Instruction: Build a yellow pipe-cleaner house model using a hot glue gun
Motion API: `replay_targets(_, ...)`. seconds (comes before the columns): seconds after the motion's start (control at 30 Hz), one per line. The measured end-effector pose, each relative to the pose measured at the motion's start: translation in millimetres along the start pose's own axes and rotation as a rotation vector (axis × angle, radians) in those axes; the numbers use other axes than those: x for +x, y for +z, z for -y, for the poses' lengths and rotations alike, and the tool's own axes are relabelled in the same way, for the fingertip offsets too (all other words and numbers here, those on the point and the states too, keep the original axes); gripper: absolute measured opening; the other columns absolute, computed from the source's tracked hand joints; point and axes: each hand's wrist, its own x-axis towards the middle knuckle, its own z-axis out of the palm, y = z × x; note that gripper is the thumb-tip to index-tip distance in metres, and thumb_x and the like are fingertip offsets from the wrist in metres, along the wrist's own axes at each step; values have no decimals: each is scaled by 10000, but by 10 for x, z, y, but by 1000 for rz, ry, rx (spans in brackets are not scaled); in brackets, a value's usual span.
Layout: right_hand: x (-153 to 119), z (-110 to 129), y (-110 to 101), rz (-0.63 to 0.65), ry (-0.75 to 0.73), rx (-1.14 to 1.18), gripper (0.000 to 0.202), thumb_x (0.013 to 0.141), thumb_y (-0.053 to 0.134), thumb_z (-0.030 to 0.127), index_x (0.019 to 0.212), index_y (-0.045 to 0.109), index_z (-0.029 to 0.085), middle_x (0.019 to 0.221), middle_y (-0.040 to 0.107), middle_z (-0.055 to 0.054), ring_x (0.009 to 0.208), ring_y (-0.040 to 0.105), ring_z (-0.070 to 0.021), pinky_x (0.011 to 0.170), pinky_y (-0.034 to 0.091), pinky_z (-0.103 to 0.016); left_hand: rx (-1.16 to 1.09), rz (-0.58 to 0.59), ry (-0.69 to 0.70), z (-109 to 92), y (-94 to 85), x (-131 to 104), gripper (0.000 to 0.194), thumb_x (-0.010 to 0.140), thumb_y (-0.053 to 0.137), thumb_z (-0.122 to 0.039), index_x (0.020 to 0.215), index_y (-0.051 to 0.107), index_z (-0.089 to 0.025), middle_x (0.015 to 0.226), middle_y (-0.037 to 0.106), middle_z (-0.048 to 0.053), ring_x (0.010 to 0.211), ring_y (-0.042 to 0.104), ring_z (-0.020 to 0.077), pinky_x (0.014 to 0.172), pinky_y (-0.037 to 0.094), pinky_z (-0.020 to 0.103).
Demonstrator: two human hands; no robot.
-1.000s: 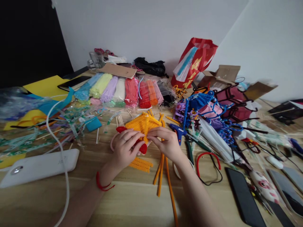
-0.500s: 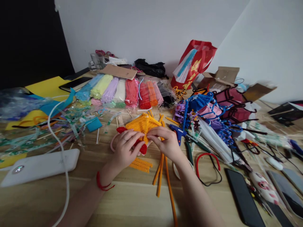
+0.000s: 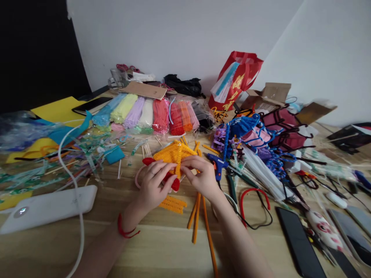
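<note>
An orange fuzzy piece [image 3: 169, 151] with red parts [image 3: 148, 161] beneath and beside it lies between my hands at the middle of the table. My left hand [image 3: 158, 179] is closed on its left and lower side, fingertips near the centre strip. From the right, my right hand [image 3: 199, 173] pinches the edge of the same piece by the orange strip [image 3: 178, 160] that runs down its middle. The fingertips partly hide the lower portion. Loose orange pipe cleaners [image 3: 196, 220] lie below my right hand, and short orange pieces [image 3: 174, 204] lie just below my left.
Bundles of coloured pipe cleaners [image 3: 131, 112] lie behind. A blue glue gun [image 3: 218, 164] is right of my right hand, near blue and purple fuzzy pieces [image 3: 246, 125]. A white power bank [image 3: 52, 208] with a cable is at left, a black phone [image 3: 298, 239] at right.
The orange strip at the centre now shows straighter and longer down the front of the piece. My right fingertips have shifted slightly; both hands remain at the piece.
</note>
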Motion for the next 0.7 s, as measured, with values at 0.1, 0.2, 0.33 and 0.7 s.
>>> replay_targets(0.1, -1, 1, 1, -50, 21, 26, 142, 859, 582, 174, 938, 696, 206, 905, 709, -53, 786, 667, -153, 701, 568, -273, -9, 1, -2, -5, -9, 4, 377, 846, 615, -145, 1215, 556, -200, 1064, 649, 75, 1027, 596, 219, 960, 476, 384)
replay_targets(0.2, 3, 1, -4, -35, -16, -7, 152, 877, 570, 197, 965, 693, 214, 904, 719, -44, 799, 666, -153, 724, 566, -276, -18, 40, -7, -10, -20, 15, 423, 865, 583, -140, 1278, 519, -204, 1184, 627, 88, 1092, 579, 216, 976, 466, 374)
replay_targets(0.33, 6, 9, -18, -11, -47, -47, 149, 885, 553, 189, 928, 694, 210, 842, 716, -34, 767, 661, -149, 742, 558, -281, -11, 51, -8, -11, -17, 25, 386, 872, 562, -144, 1251, 538, -211, 1165, 652, 76, 1091, 583, 216, 975, 463, 381)
replay_targets(0.7, -7, 15, 27, -44, 20, -11, 229, 903, 517, 207, 1059, 681, 237, 1009, 719, -64, 886, 677, -176, 758, 567, -289, 43, 14, 17, -8, 5, 8, 381, 873, 568, -165, 1251, 544, -208, 1112, 683, 76, 1054, 601, 217, 963, 467, 382)
